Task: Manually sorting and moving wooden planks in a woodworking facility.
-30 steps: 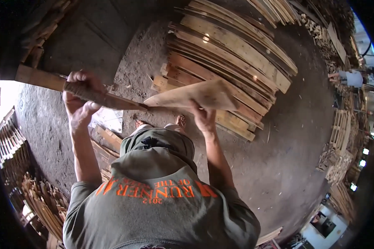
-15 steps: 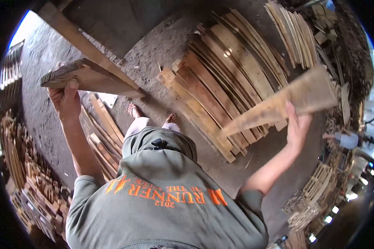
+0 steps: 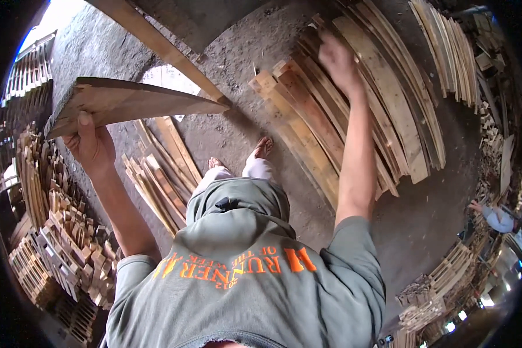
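Wooden board [image 3: 127, 104] rests in left grip [image 3: 90, 145], thumb on top.

Grey shirt [image 3: 243, 290] with orange lettering; pale-brown planks [image 3: 342, 110].

Grey short-sleeved shirt [image 3: 243, 290], orange lettering

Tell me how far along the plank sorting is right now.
Done: many planks lie in the big stack ahead. In hand: the left hand grips a board; the right hand is empty and open above the stack. Left: a smaller pile of planks by the feet.
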A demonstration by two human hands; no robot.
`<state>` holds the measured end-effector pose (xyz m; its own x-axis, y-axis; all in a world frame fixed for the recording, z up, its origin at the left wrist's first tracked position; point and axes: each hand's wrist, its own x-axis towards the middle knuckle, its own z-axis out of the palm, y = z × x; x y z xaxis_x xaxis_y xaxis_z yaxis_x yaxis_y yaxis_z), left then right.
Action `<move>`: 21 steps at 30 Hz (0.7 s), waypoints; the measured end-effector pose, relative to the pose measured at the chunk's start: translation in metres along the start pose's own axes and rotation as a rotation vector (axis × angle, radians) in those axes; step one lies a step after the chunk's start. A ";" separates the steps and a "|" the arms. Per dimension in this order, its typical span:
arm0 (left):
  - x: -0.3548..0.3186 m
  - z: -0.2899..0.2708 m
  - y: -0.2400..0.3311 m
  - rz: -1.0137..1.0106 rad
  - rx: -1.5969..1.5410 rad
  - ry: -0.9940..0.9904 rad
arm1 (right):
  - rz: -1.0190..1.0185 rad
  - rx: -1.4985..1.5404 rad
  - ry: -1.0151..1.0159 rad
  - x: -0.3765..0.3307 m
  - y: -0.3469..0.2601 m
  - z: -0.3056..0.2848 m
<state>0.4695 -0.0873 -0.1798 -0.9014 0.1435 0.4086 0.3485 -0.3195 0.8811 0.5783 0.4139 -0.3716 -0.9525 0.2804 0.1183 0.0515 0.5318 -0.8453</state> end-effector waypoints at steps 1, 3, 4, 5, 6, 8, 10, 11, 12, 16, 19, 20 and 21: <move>-0.001 -0.002 0.002 0.010 0.007 0.006 | 0.131 -0.036 -0.037 -0.030 0.010 0.022; -0.005 -0.008 0.006 0.022 0.073 0.058 | 0.360 -0.181 -0.132 -0.097 0.037 0.050; -0.006 -0.012 0.009 0.023 0.131 0.103 | 0.588 -0.174 -0.213 -0.132 0.051 0.063; -0.008 -0.016 0.012 0.015 0.189 0.169 | 0.456 -0.285 -0.104 -0.174 0.062 0.081; -0.009 -0.021 0.014 0.042 0.198 0.177 | 0.499 -0.282 -0.212 -0.215 0.072 0.084; -0.012 -0.034 0.020 0.084 0.211 0.242 | 0.692 -0.248 -0.148 -0.292 0.077 0.119; -0.016 -0.054 0.022 0.139 0.347 0.304 | 0.968 -0.108 -0.220 -0.354 0.068 0.141; -0.017 -0.066 0.021 0.178 0.414 0.344 | 1.130 0.094 -0.156 -0.376 0.059 0.154; -0.017 -0.081 0.021 0.248 0.494 0.360 | 1.128 0.137 -0.220 -0.391 0.049 0.159; -0.019 -0.156 0.037 0.448 0.707 0.485 | 1.224 0.238 -0.392 -0.388 0.012 0.199; -0.030 -0.207 0.074 0.727 0.485 0.537 | 1.109 0.262 -0.381 -0.353 -0.006 0.217; -0.040 -0.225 0.094 0.704 0.512 0.714 | 1.107 0.252 -0.335 -0.341 -0.014 0.222; -0.055 -0.241 0.113 0.675 0.530 0.894 | 1.069 0.326 -0.330 -0.329 -0.019 0.223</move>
<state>0.4971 -0.3568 -0.1598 -0.2871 -0.6582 0.6960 0.6845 0.3673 0.6297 0.8238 0.1331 -0.5112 -0.5049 0.2146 -0.8361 0.8415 -0.0933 -0.5321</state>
